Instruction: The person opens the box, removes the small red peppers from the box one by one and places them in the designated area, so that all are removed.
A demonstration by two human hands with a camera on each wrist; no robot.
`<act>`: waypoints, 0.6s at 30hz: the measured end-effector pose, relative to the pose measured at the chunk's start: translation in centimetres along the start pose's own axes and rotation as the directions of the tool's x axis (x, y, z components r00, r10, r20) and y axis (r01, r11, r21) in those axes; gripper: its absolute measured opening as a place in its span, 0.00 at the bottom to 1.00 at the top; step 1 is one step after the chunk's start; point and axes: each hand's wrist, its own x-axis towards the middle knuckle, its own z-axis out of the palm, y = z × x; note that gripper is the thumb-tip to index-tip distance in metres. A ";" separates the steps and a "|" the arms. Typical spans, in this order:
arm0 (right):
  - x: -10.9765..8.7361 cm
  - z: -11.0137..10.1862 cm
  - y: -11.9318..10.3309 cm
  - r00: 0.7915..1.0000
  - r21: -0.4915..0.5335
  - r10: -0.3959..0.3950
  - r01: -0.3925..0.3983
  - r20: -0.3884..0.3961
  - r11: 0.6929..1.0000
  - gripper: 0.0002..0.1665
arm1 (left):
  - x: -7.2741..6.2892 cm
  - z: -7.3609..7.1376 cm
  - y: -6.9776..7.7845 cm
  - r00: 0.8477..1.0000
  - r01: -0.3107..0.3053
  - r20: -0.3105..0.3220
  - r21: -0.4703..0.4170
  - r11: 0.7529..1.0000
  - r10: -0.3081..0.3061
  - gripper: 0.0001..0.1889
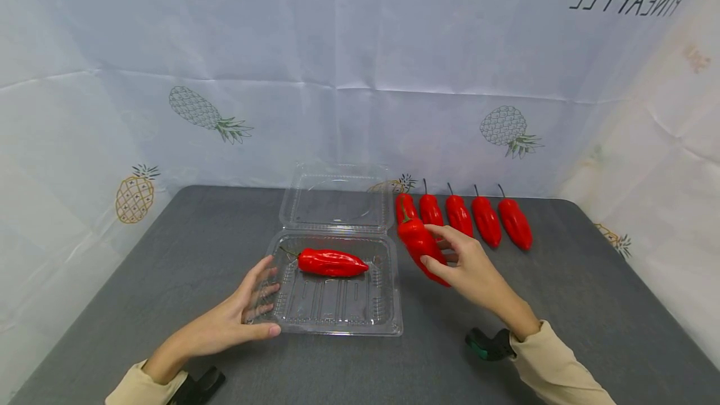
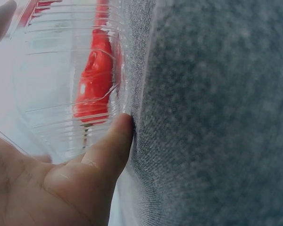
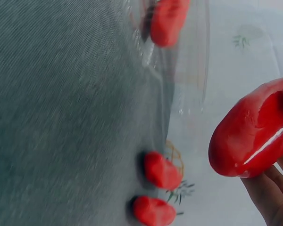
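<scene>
A clear plastic clamshell box (image 1: pixel 337 306) lies with its lid raised behind it. One red pepper (image 1: pixel 333 263) rests lengthwise inside, stem toward the left. My left hand (image 1: pixel 233 314) is spread at the box's left side, thumb by the front left corner. The left wrist view has that thumb (image 2: pixel 114 141) against the clear plastic, with the pepper showing through the wall. Between thumb and fingers, my right hand (image 1: pixel 469 267) pinches another red pepper (image 1: pixel 419 241), held up right of the box, stem end tilted away. Its smooth tip (image 3: pixel 233 150) shows large in the right wrist view.
Several red peppers (image 1: pixel 486 220) lie in a slanted row at the back right of the dark grey table (image 1: pixel 562 305), stems pointing away. The lid (image 1: pixel 337 199) stands close to the row's left end. A pineapple-print cloth (image 1: pixel 349 124) hangs behind.
</scene>
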 end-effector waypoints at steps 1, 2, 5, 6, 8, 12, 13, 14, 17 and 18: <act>-0.1 -0.2 0.2 1.000 -0.006 0.006 -0.006 -0.003 1.000 0.30 | 0.0 0.0 0.0 1.000 -0.002 0.000 0.000 1.000 0.002 0.56; -0.2 -0.4 0.4 1.000 -0.015 0.010 -0.010 -0.006 1.000 0.30 | 0.0 0.0 0.0 1.000 -0.005 -0.001 -0.001 1.000 0.005 0.56; -0.5 -0.8 1.0 1.000 -0.029 0.023 -0.023 -0.015 0.999 0.30 | 0.0 0.0 -0.1 1.000 -0.015 -0.001 -0.007 1.000 0.015 0.56; -0.5 -1.0 1.2 0.999 -0.034 0.027 -0.028 -0.021 0.999 0.30 | 0.0 0.0 -0.1 1.000 -0.018 -0.002 -0.011 1.000 0.018 0.57; -0.6 -1.4 1.6 0.999 -0.049 0.032 -0.034 -0.031 0.998 0.31 | 0.0 0.0 -0.2 1.000 -0.023 -0.002 -0.018 1.000 0.023 0.57; -0.8 -2.0 2.2 0.998 -0.075 0.044 -0.048 -0.053 0.996 0.31 | 0.0 -0.1 -0.2 1.000 -0.021 -0.005 -0.023 1.000 0.020 0.57; -0.8 -2.2 2.4 0.997 -0.081 0.048 -0.052 -0.057 0.995 0.31 | 0.0 -0.1 -0.2 1.000 -0.019 -0.005 -0.023 1.000 0.019 0.56; -0.8 -2.3 2.5 0.997 -0.084 0.052 -0.057 -0.059 0.995 0.31 | 0.0 -0.1 -0.2 1.000 -0.019 -0.005 -0.023 1.000 0.019 0.56; -0.9 -2.6 2.9 0.996 -0.091 0.068 -0.073 -0.060 0.993 0.31 | 0.0 -0.1 -0.2 1.000 -0.021 -0.004 -0.026 0.999 0.021 0.56; -0.9 -2.7 3.0 0.996 -0.094 0.073 -0.078 -0.061 0.992 0.31 | 0.0 -0.1 -0.2 1.000 -0.023 -0.003 -0.028 0.999 0.023 0.56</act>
